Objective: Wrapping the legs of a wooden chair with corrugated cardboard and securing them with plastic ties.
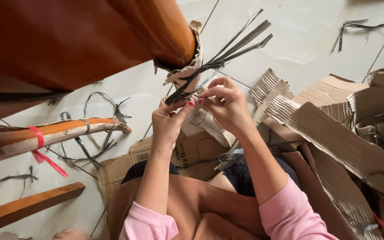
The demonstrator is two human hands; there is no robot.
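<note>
You are looking down at your own two hands, raised in front of you over a pale tiled floor (125,95). Your left hand (167,122) is pinching narrowly, thumb and fingertips closing on a bundle of dark plastic strapping (221,55). Your right hand (227,104) is sitting just beside it, its fingers curling in tight and gripping the same strapping near the knot, so both hands are nearly touching each other. The strapping is fanning up and to the right from your fingers, and it is wrapping around a torn cardboard wrap (187,73) at the end of a large furniture piece covered in orange-brown leatherette (67,40) that is filling the upper left.

Below your hands, ripped corrugated cardboard scraps (334,133) are lying heaped to the right. A thinner orange-covered part bound with red tape (50,135) is lying at the left, with a wooden bar (27,206) beneath it. Loose strap offcuts (361,24) are lying on the floor at the upper right.
</note>
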